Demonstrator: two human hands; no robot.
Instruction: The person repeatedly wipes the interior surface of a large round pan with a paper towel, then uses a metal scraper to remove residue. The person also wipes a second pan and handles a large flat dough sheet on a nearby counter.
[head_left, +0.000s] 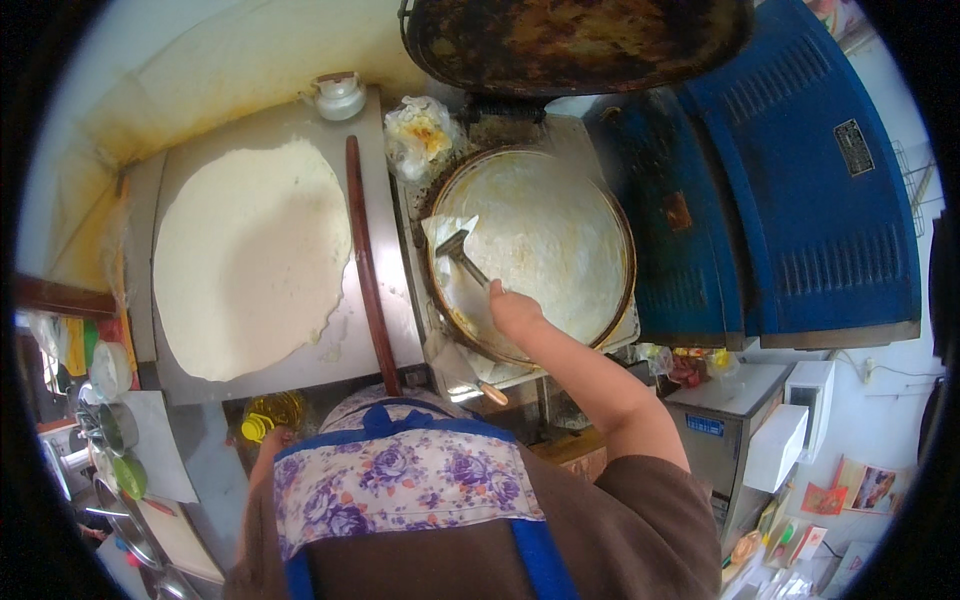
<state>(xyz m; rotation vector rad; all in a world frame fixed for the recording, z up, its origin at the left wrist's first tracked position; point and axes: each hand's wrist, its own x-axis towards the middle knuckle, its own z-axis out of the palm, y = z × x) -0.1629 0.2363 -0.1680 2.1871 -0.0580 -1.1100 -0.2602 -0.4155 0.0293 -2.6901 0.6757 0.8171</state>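
Note:
My right hand is closed on the handle of a metal scraper, whose head rests near the left edge of a round griddle pan. A whitish sheet or cloth lies by the scraper head. At lower left, my left hand is at a bottle of yellow oil with a yellow cap; the sleeve and apron partly hide the hand, so its grip is unclear. A large flat sheet of dough covers much of the metal worktop, beside a long brown rolling pin.
The griddle's dark lid stands raised behind the pan. A stained plastic bag and a white teapot are at the back. A wooden-handled tool lies at the griddle's front edge. Blue metal housing rises at right.

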